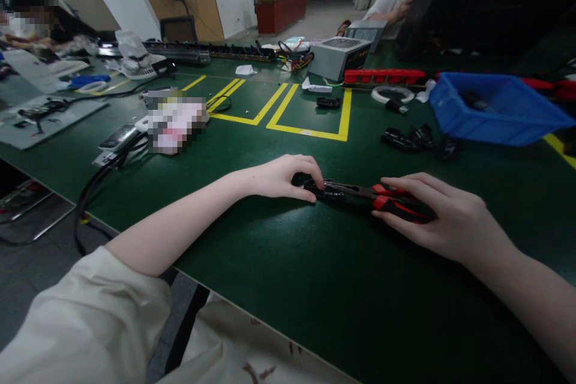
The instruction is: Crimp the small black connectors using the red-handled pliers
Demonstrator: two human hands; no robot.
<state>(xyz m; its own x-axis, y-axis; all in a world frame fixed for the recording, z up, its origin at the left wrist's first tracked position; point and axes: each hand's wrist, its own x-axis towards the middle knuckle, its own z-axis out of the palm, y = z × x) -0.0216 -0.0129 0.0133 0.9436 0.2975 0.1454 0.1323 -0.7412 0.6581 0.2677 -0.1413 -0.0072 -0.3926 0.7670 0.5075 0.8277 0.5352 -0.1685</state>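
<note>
My left hand (292, 179) is closed around the left end of a small black part (332, 193) lying low over the green tabletop. Its exact kind cannot be made out. In my right hand (438, 210) is a pair of long-nose pliers (382, 197) with red and black handles. The plier jaws point left and reach the black part beside my left fingertips. Whether the jaws grip the part or only touch it, I cannot tell. Another similar black part (328, 102) lies inside a yellow taped square farther back.
Several black parts (400, 138) lie in front of a blue bin (499, 123) at the right. A grey power supply unit (339, 57) stands at the back. Leftward are a blurred-out object (177, 126) and black cables (92, 183). Other people sit across the table.
</note>
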